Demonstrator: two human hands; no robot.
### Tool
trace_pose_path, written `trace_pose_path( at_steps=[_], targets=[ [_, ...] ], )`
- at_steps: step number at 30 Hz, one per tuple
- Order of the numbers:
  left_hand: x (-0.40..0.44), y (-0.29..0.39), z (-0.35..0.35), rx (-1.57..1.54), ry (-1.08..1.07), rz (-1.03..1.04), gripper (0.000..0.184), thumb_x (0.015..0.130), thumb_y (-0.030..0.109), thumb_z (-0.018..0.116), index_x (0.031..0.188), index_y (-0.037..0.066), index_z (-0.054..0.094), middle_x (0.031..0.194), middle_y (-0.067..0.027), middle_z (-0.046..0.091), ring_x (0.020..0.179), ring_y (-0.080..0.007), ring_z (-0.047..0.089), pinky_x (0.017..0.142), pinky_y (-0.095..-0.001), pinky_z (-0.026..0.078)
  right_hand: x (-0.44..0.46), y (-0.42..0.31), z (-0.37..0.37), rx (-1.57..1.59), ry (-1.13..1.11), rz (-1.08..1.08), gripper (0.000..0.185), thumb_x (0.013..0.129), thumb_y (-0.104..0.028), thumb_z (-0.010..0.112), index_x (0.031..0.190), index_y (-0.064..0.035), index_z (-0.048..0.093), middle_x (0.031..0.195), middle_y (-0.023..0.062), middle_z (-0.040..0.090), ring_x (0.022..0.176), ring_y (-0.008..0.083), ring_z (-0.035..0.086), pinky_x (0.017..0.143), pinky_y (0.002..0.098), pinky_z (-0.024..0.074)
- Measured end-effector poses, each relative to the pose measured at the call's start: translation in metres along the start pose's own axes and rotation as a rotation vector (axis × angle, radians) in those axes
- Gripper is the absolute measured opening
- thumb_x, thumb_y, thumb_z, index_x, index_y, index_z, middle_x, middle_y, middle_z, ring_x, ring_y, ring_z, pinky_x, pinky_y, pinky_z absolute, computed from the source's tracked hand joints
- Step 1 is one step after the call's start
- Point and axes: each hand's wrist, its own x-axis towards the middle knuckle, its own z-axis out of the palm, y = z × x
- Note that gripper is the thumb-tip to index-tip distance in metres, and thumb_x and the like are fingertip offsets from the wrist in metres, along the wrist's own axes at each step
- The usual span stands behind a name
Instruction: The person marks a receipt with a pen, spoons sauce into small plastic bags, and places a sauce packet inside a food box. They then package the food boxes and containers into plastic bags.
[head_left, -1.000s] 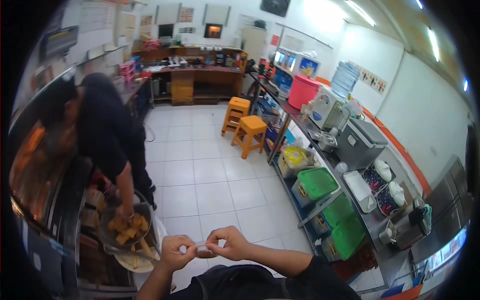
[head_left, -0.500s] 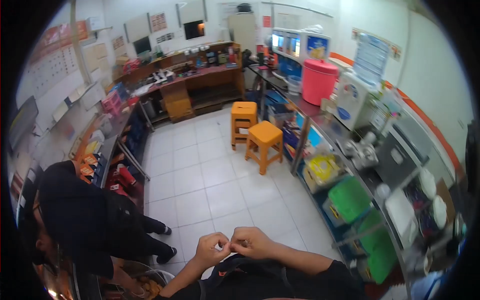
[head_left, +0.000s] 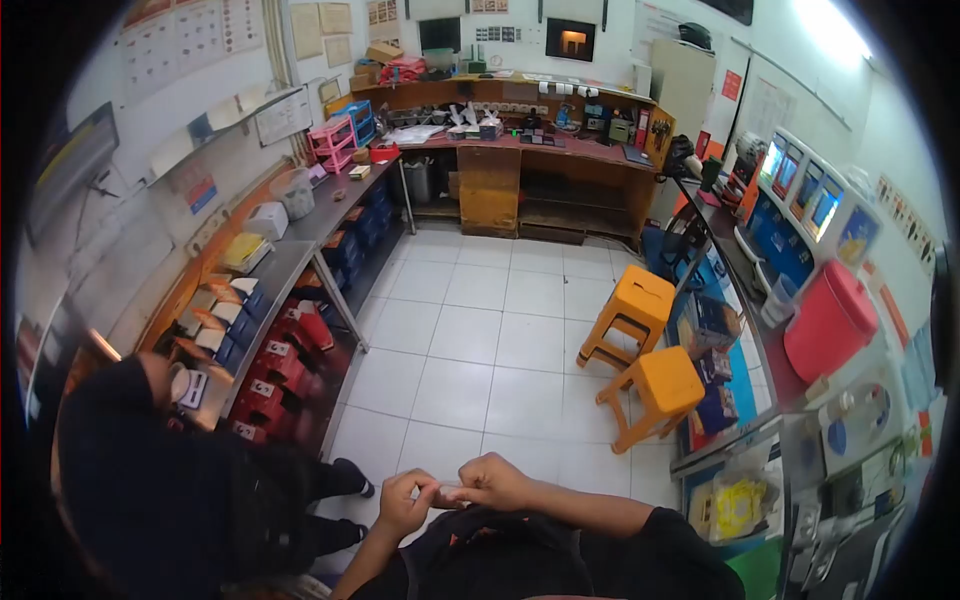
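here we are, both hands up in front of the dark shirt, right over the white floor as i see it. the left hand is curled, thumb pressed to forefinger; the right hand is folded too, thumb aimed across at it, tips meeting or nearly so. anything pinched in there? i can't tell, the fingers hide it; a small thing, if they have one, must sit right where the tips come together

and there's the danger, i'd say: one slack pinch and it could slip down past the shirt to the tiles. too hard a tug might snap it or send it flying. watch the other person too, stooped at the left, a shoe near the left hand; a careless step could jog that arm and part the fingers. the near stool and far stool stand well apart, little bother, unless a dropped bit skitters underneath
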Motion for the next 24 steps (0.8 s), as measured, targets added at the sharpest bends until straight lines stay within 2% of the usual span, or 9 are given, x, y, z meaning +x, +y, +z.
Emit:
trace_pose_path(
  at_steps=[3, 5, 6, 9, 11, 13, 19, 21, 24],
  targets=[
    [0.111, -0.042, 0.011, -0.101, -0.087, -0.007, 0.008, 0.083, 0.005, 0.065, 0.077, 0.0, 0.063, 0.072, -0.0111, 0.066, 0.063, -0.0221, 0.064, 0.06, -0.0306, 0.05, 0.046, 0.049, -0.078, 0.111, 0.022, 0.188, 0.036, 0.08, -0.033, 0.077, 0.069, -0.0057, 0.056, 0.064, 0.0066, 0.055, 0.058, 0.0175, 0.051, 0.054, 0.0327, 0.0406],
    [0.186, -0.068, 0.025, -0.135, -0.151, 0.058, 0.012, 0.085, 0.006, 0.064, 0.075, 0.001, 0.061, 0.071, -0.012, 0.065, 0.063, -0.02, 0.065, 0.06, -0.0297, 0.05, 0.073, 0.085, -0.126, 0.111, 0.242, 0.098, 0.033, 0.076, -0.03, 0.08, 0.094, -0.0071, 0.064, 0.087, 0.0054, 0.062, 0.078, 0.0166, 0.056, 0.068, 0.0317, 0.045],
    [0.223, -0.085, 0.033, -0.152, -0.189, 0.078, 0.012, 0.085, 0.006, 0.064, 0.075, 0.001, 0.061, 0.071, -0.012, 0.065, 0.063, -0.02, 0.065, 0.06, -0.0297, 0.05, 0.083, 0.104, -0.149, 0.14, 0.205, 0.189, 0.049, 0.074, -0.028, 0.081, 0.113, -0.0078, 0.061, 0.105, 0.0062, 0.06, 0.095, 0.0186, 0.056, 0.08, 0.032, 0.0448],
    [0.336, -0.141, 0.06, -0.081, -0.236, 0.157, 0.009, 0.082, 0.005, 0.066, 0.075, 0.002, 0.061, 0.072, -0.0121, 0.065, 0.065, -0.0225, 0.064, 0.062, -0.0311, 0.05, 0.132, 0.17, -0.207, 0.179, 0.323, 0.133, 0.046, 0.076, -0.026, 0.08, 0.113, -0.0072, 0.062, 0.108, 0.0075, 0.06, 0.1, 0.0189, 0.056, 0.082, 0.0326, 0.0453],
    [0.408, -0.17, 0.07, 0.051, -0.174, 0.328, 0.008, 0.079, 0.004, 0.068, 0.075, 0.002, 0.061, 0.073, -0.0119, 0.064, 0.067, -0.0256, 0.064, 0.062, -0.0332, 0.05, 0.182, 0.222, -0.244, 0.208, 0.304, 0.106, 0.021, 0.085, -0.015, 0.07, 0.102, -0.0032, 0.065, 0.1, 0.0096, 0.065, 0.091, 0.0193, 0.061, 0.08, 0.032, 0.0479],
    [0.47, -0.2, 0.068, -0.043, -0.098, 0.221, 0.009, 0.076, 0.007, 0.071, 0.077, 0.003, 0.063, 0.073, -0.0113, 0.062, 0.065, -0.025, 0.061, 0.06, -0.0336, 0.047, 0.245, 0.263, -0.279, 0.246, 0.361, 0.183, 0.012, 0.089, -0.013, 0.065, 0.094, -0.0018, 0.066, 0.089, 0.0091, 0.066, 0.083, 0.0186, 0.063, 0.075, 0.0308, 0.0493],
    [0.568, -0.346, -0.022, 0.019, 0.095, -0.324, 0.049, 0.077, 0.015, 0.072, 0.12, 0.003, 0.053, 0.104, -0.0097, 0.06, 0.088, -0.02, 0.057, 0.075, -0.0324, 0.043, 0.471, 0.346, -0.372, 0.547, 0.143, 0.17, 0.011, 0.095, -0.008, 0.056, 0.089, 0.0012, 0.059, 0.081, 0.0104, 0.07, 0.078, 0.0171, 0.07, 0.074, 0.0302, 0.0554],
    [0.571, -0.421, -0.056, 0.118, -0.011, -0.536, 0.048, 0.08, 0.015, 0.071, 0.122, 0.003, 0.052, 0.104, -0.0088, 0.061, 0.09, -0.019, 0.058, 0.08, -0.0332, 0.045, 0.549, 0.385, -0.382, 0.451, 0.118, 0.082, 0.011, 0.095, -0.007, 0.056, 0.089, 0.0014, 0.059, 0.082, 0.0107, 0.07, 0.08, 0.0172, 0.07, 0.075, 0.03, 0.0557],
    [0.541, -0.583, -0.086, -0.211, -0.081, -0.9, 0.037, 0.091, 0.021, 0.061, 0.123, 0.005, 0.052, 0.114, -0.0106, 0.059, 0.101, -0.0199, 0.058, 0.09, -0.0344, 0.045, 0.658, 0.434, -0.399, 0.391, 0.081, 0.048, 0.01, 0.094, -0.007, 0.057, 0.09, 0.0018, 0.059, 0.085, 0.0109, 0.071, 0.084, 0.0178, 0.07, 0.078, 0.0298, 0.056]
  ],
)
